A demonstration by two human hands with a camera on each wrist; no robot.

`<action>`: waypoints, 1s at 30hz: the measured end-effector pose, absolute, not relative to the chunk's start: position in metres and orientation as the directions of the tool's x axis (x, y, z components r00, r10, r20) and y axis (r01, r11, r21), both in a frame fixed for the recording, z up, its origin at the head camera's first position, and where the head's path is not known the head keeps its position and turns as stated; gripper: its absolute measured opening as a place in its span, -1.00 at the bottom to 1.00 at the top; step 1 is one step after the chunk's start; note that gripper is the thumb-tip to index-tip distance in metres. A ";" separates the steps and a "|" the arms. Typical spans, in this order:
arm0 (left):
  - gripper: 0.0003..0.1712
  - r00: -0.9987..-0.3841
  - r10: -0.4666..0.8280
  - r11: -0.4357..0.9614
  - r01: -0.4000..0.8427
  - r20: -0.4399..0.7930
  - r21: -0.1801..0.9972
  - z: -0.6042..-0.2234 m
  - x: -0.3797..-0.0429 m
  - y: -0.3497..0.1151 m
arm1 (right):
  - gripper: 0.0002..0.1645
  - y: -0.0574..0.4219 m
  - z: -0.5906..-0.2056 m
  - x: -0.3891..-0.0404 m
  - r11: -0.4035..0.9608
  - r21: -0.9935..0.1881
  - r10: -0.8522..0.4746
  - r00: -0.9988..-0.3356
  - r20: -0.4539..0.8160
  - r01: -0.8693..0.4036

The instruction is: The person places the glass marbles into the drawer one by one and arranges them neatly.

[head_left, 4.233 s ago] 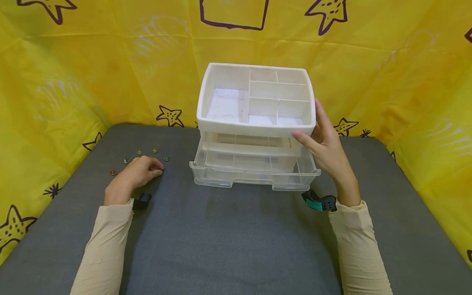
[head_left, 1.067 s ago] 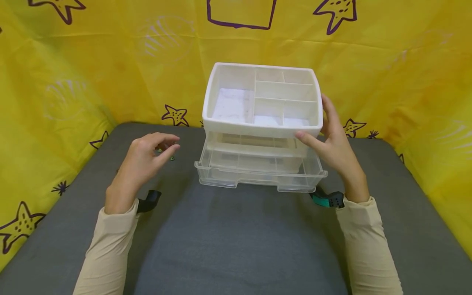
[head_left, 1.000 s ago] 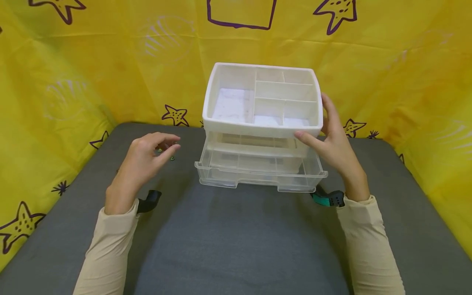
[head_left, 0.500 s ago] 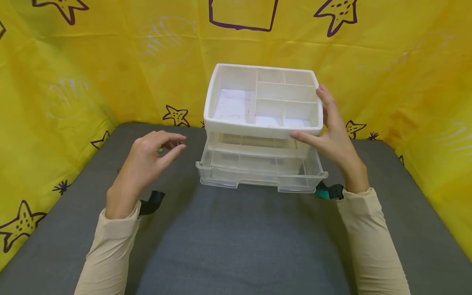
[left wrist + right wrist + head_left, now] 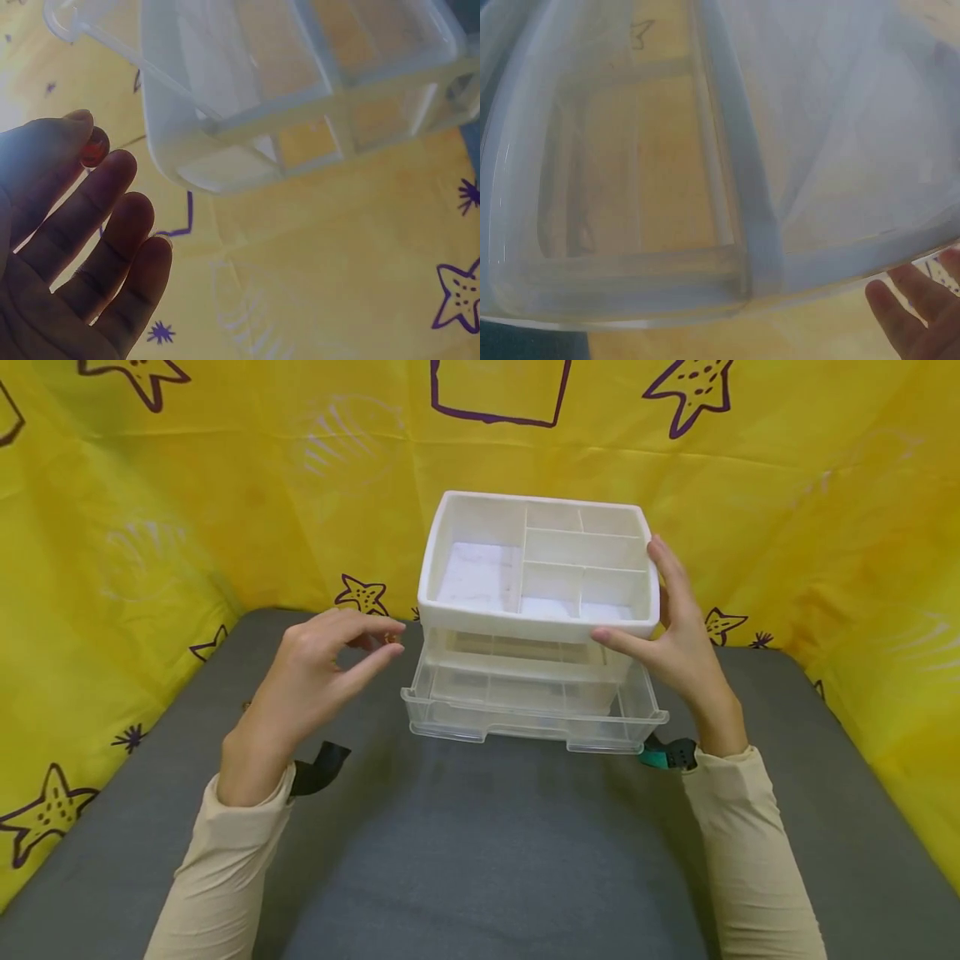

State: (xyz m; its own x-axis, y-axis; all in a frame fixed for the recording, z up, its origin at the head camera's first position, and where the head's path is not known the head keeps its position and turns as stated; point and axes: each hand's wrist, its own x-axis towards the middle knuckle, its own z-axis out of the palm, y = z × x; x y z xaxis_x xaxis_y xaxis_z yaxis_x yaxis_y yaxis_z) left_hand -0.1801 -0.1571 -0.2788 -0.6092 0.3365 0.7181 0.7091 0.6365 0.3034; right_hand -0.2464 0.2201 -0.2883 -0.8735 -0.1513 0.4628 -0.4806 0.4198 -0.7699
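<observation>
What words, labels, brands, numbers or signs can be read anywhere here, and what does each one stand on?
None: no word or number can be read.
Yellow cloth: only drawn figures, such as stars, no writing.
White organizer and its clear drawer: no legible marking.
Red bead in the left hand: too small to show any.
Wrist straps: no readable brand.

Creased yellow fabric (image 5: 495, 460), printed with purple-outlined starfish (image 5: 693, 395), spiky bursts (image 5: 131, 739) and pale striped fish (image 5: 337, 439), hangs behind and along both sides of a dark gray tabletop (image 5: 495, 868) with rounded far corners, where soft shadows (image 5: 315, 835) fall.
</observation>
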 end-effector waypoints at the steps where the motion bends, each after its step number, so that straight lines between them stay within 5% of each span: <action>1: -0.72 -0.607 0.343 0.628 0.716 0.717 0.305 -0.277 -0.180 -0.154 | 0.28 0.220 -0.289 -0.246 0.419 -0.770 -0.151 -0.873 0.464 -0.482; 18: -0.81 -0.499 0.489 0.469 0.842 0.715 0.267 -0.269 -0.186 -0.108 | 0.28 0.220 -0.296 -0.246 0.323 -0.812 -0.126 -0.872 0.472 -0.486; 30: -0.82 -0.501 0.532 0.469 0.846 0.683 0.255 -0.277 -0.186 -0.093 | 0.28 0.220 -0.299 -0.244 0.257 -0.821 -0.136 -0.860 0.492 -0.510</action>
